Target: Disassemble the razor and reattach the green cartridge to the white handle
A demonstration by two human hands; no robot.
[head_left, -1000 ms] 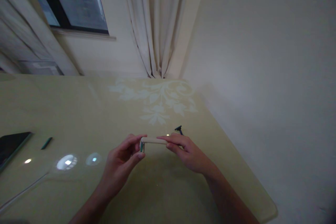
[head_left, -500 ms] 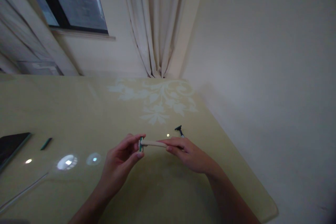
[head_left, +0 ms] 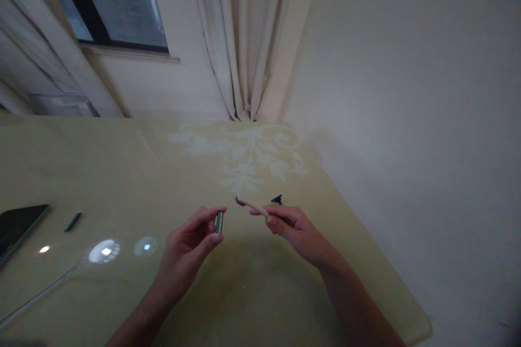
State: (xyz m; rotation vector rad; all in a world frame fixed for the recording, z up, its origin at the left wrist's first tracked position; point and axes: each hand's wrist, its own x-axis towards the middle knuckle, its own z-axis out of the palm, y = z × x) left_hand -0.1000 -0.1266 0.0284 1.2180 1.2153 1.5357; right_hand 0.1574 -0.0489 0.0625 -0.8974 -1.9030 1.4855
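Observation:
Between the thumb and fingers of my left hand (head_left: 189,249) is a small green and white razor blade cartridge (head_left: 219,222), held upright by its two ends. My right hand (head_left: 295,230) pinches a pale razor handle (head_left: 255,206), whose dark tip points up and to the left. A gap separates the handle's tip from the cartridge. Just behind my right hand lies a second razor with a dark head (head_left: 277,199), its handle hidden by my fingers.
The glossy yellowish table (head_left: 122,173) bears a pale floral pattern. At the left are a dark flat device (head_left: 20,227), a small dark green strip (head_left: 73,222) and a thin white cable (head_left: 38,297). A wall (head_left: 407,119) borders the table's right side; curtains (head_left: 244,38) hang behind.
The razor handle has come off the cartridge. My right hand has tilted it up and moved it slightly right, while my left hand keeps the cartridge in place.

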